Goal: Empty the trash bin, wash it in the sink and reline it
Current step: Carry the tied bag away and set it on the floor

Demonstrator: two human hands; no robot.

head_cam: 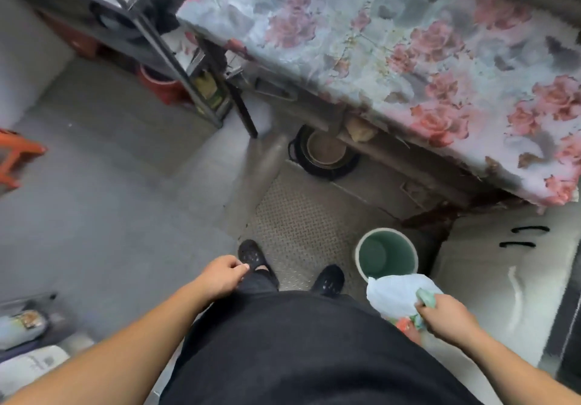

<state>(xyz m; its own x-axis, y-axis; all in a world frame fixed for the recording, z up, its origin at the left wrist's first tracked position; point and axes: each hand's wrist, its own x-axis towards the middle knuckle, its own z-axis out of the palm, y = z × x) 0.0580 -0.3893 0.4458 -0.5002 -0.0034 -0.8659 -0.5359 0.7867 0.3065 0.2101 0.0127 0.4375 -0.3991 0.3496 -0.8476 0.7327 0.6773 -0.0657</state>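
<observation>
A round green trash bin (387, 253) with a pale rim stands upright on the metal floor plate, in front of my right foot; its inside looks bare. My right hand (446, 316) grips the gathered top of a white plastic bag (396, 294) with coloured trash showing through, held just above the bin's near rim. My left hand (221, 275) hangs at my side with its fingers loosely curled and holds nothing.
A table with a floral cloth (408, 58) fills the upper right, with a black pot (323, 153) on the floor beneath it. A metal shelf rack (176, 68) stands at upper left, an orange stool (15, 156) at the left edge. A white appliance (509, 272) is right of the bin.
</observation>
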